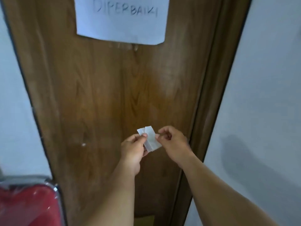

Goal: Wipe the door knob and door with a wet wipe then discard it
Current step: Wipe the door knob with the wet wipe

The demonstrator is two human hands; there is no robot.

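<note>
Head view, single entry. Folded wet wipe (150,139): held in front of the wooden door (114,88), just below picture centre, pinched at its left side by the thumb and fingers of the left hand (134,148) and nipped at its right edge by the fingertips of the right hand (173,141); both hands are closed on it. The wipe is judged to be at the unfolding stage; wiping of knob and door, and discarding, are judged not yet done. No door knob can be made out; a pale spot (83,144) at nine o'clock of the hands is too small to identify. Paper notice (121,18): fixed to the door at twelve o'clock. Edges: door frame (210,101) close by at three o'clock of the right hand; red plastic-wrapped object (27,204) at seven o'clock, well apart. Open door face is available from nine through twelve o'clock.
</note>
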